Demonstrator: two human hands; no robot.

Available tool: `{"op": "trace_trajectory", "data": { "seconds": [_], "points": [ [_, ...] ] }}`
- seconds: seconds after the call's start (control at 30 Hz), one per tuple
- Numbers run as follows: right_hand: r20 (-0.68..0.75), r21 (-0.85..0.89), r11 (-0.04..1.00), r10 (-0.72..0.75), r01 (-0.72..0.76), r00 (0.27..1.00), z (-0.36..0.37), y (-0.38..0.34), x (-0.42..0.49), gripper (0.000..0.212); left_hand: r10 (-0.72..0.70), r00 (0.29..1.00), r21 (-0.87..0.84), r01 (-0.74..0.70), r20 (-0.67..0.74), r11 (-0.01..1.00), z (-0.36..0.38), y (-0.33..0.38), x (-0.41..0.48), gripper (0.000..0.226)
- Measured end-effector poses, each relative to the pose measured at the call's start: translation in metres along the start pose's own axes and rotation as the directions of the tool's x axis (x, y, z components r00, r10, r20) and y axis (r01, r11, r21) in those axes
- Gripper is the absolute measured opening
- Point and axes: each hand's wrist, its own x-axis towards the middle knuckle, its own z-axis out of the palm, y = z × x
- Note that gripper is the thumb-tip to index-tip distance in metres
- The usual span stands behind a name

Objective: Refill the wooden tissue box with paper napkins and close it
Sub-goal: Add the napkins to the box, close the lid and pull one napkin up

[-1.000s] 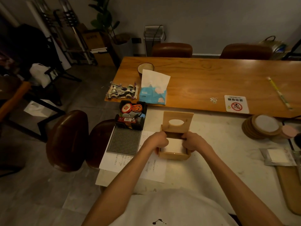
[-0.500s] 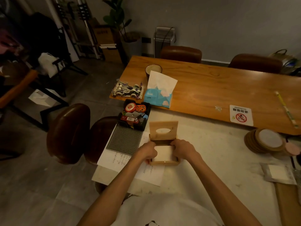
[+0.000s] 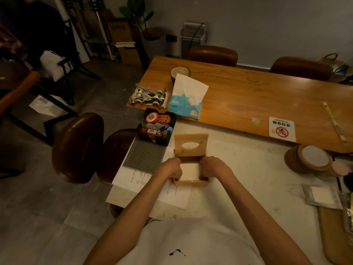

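The wooden tissue box (image 3: 191,183) stands on the pale table in front of me, its hinged lid (image 3: 191,144) with an oval slot raised upright at the back. A stack of white paper napkins (image 3: 190,171) lies inside the box. My left hand (image 3: 169,169) is at the box's left side and my right hand (image 3: 214,167) at its right side, fingers curled over the edges of the napkin stack. The fingertips are hidden inside the box.
A sheet of paper (image 3: 172,194) lies under the box, with a grey studded mat (image 3: 146,157) and a black tray of small items (image 3: 156,126) to the left. A blue tissue pack (image 3: 185,106), toy car (image 3: 149,96), stacked coasters (image 3: 309,159) and a plastic packet (image 3: 322,196) sit around.
Both hands stay at the box's sides on the napkins. Only the camera view has shifted a little; the lid remains upright.
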Motion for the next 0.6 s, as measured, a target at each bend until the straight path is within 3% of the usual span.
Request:
{"op": "trace_trajectory", "data": {
  "seconds": [0.6],
  "points": [
    [-0.019,-0.010,1.000,-0.026,0.026,0.999,-0.0041,-0.0007,-0.0043,0.050,0.038,0.999,0.200,-0.036,-0.009,0.979,-0.0052,-0.0003,0.0011,0.058]
  ]
}}
